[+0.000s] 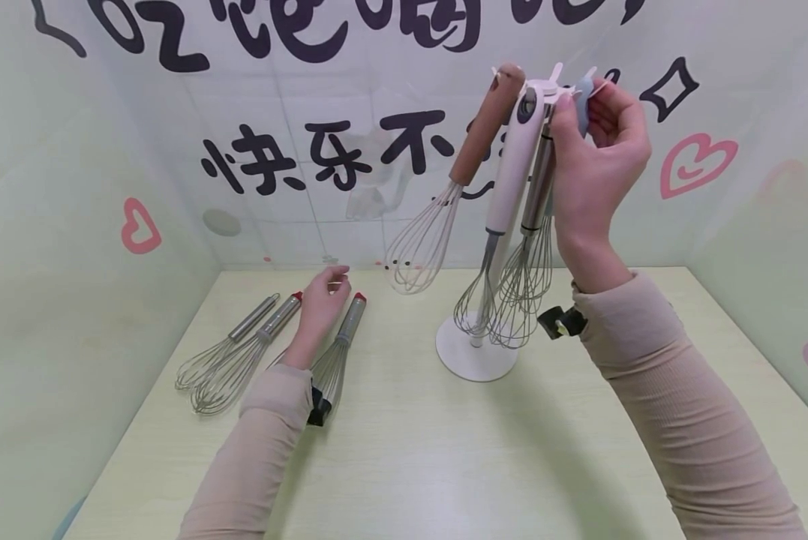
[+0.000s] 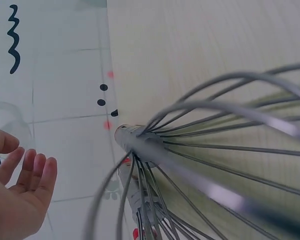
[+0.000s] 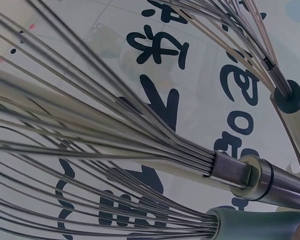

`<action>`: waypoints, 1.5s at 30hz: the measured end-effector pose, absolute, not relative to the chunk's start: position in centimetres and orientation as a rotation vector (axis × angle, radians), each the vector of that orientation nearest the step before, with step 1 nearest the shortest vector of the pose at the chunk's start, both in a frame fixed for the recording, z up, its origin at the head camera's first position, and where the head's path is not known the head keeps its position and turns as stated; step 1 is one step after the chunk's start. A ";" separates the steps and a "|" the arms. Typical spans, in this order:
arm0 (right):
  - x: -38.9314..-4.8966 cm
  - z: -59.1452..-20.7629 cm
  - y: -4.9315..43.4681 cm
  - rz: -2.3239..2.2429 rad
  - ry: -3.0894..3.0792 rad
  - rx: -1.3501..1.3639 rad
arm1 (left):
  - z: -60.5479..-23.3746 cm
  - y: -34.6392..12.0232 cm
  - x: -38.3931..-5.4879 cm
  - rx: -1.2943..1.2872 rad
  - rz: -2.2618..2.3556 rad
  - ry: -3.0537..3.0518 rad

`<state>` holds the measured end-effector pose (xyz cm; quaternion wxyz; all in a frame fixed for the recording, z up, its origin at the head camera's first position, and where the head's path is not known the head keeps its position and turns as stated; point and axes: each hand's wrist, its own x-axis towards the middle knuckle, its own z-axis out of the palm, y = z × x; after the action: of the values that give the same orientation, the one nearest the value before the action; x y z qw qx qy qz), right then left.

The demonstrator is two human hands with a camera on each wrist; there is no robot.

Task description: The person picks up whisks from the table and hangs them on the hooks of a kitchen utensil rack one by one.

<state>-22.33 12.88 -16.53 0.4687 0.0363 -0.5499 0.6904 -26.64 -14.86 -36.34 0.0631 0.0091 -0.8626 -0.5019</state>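
**My right hand (image 1: pixel 602 154) grips a pale-blue-handled wire whisk (image 1: pixel 584 101) atop a white, round-based stand (image 1: pixel 475 369)**

My thumb and fingers pinch its handle near the upper end, beside the stand's hooks; I cannot tell whether it rests on 1. The stand holds 3 other wire whisks: a brown-handled whisk (image 1: pixel 488 124), a glossy white-handled whisk (image 1: pixel 514 169) and a steel-handled whisk (image 1: pixel 537 187).

My left hand (image 1: pixel 324 300), fingers loosely bent around nothing, is between 2 red-tipped steel whisks (image 1: pixel 351 319) on the pale wood-grain table (image 1: pixel 404 457). Just beside the left 1 lies a plain steel whisk (image 1: pixel 251 320).
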 end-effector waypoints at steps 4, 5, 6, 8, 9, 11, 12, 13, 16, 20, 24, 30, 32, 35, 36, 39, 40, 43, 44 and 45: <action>-22.5 -16.6 13.0 1.702 -1.339 0.097 | -36.7 -15.0 -26.6 0.030 -1.473 -2.654; -22.6 -16.6 13.1 1.704 -1.337 0.099 | -36.8 -15.0 -26.6 0.029 -1.466 -2.661; -22.7 -16.6 13.2 1.706 -1.335 0.102 | -36.9 -15.1 -26.6 0.031 -1.460 -2.672; -22.9 -16.7 13.4 1.712 -1.330 0.106 | -37.1 -15.2 -26.5 0.035 -1.455 -2.689; -23.0 -16.7 13.4 1.714 -1.329 0.108 | -37.2 -15.2 -26.5 0.041 -1.459 -2.697; -23.1 -16.7 13.6 1.720 -1.324 0.114 | -37.4 -15.3 -26.5 0.035 -1.449 -2.723; -23.1 -16.7 13.6 1.724 -1.321 0.116 | -37.6 -15.3 -26.5 0.035 -1.444 -2.734; -23.2 -16.7 13.7 1.728 -1.320 0.119 | -37.7 -15.4 -26.6 0.029 -1.436 -2.742; -23.2 -16.7 13.8 1.739 -1.317 0.124 | -38.2 -15.5 -26.7 0.015 -1.412 -2.772; -23.3 -16.7 13.9 1.760 -1.307 0.131 | -38.9 -15.6 -26.8 0.042 -1.408 -2.805; -23.2 -16.8 14.0 1.781 -1.293 0.142 | -39.3 -15.6 -26.8 0.084 -1.392 -2.823; -23.1 -16.9 14.3 1.802 -1.285 0.161 | -39.8 -15.5 -26.9 0.130 -1.374 -2.847; -23.2 -16.9 14.4 1.810 -1.286 0.170 | -39.9 -15.5 -26.9 0.136 -1.372 -2.854; -23.2 -17.0 14.7 1.822 -1.285 0.182 | -40.2 -15.5 -26.9 0.142 -1.369 -2.861; -23.3 -17.0 14.7 1.824 -1.288 0.185 | -40.4 -15.5 -26.9 0.143 -1.366 -2.864; -23.4 -17.1 14.9 1.823 -1.301 0.191 | -40.7 -15.5 -26.8 0.151 -1.365 -2.870; -23.4 -17.1 15.0 1.820 -1.306 0.193 | -40.8 -15.6 -26.8 0.154 -1.362 -2.874; -23.5 -17.2 15.2 1.821 -1.313 0.199 | -41.0 -15.6 -26.7 0.149 -1.349 -2.887; -23.5 -17.2 15.2 1.822 -1.314 0.201 | -41.0 -15.7 -26.7 0.146 -1.340 -2.891; -23.6 -17.2 15.3 1.825 -1.313 0.204 | -41.0 -15.7 -26.7 0.145 -1.335 -2.895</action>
<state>-23.58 15.25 -17.17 0.4280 0.0815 -0.5256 0.7307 -26.69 -15.69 -41.03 -0.0248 0.0455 -0.9068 -0.4183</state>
